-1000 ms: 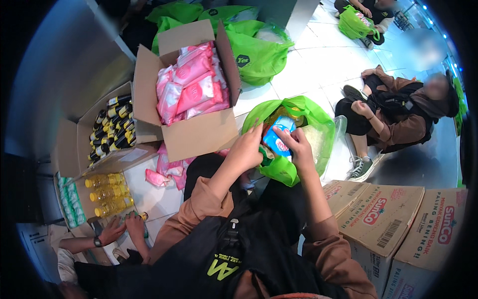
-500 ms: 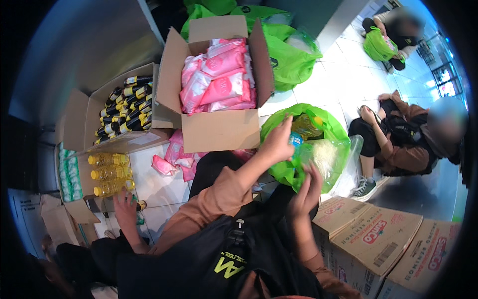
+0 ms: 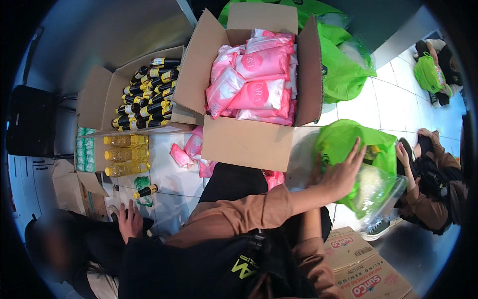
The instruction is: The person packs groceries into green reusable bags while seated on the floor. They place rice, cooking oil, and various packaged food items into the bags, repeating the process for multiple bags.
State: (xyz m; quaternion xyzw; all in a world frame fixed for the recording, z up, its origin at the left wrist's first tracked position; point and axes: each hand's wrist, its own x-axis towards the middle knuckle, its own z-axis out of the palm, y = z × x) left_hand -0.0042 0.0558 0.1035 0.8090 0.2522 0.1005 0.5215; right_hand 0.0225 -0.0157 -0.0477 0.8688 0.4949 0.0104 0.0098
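Observation:
A bright green bag (image 3: 381,139) stands on the floor to my right. A clear plastic bag of white grains (image 3: 369,188) shows at its near side, and something yellow (image 3: 372,149) shows inside. My left hand (image 3: 343,174) reaches across to the bag's near left side, fingers stretched out and apart, with nothing seen in it. Behind my left forearm, my right hand (image 3: 314,174) is at the bag's left side, its fingers mostly hidden and blurred.
Ahead is an open carton (image 3: 247,144) of pink-and-white packets. Left stand a box of dark bottles (image 3: 149,94), yellow oil bottles (image 3: 127,154) and a lone dark bottle (image 3: 145,191) near a co-worker's hand (image 3: 130,222). Closed cartons (image 3: 366,271) sit near right; another person (image 3: 428,174) sits beyond.
My left hand no longer holds the blue-topped item over the bag; it is now open at the bag's side. My right hand has moved behind my left forearm. The view has shifted left.

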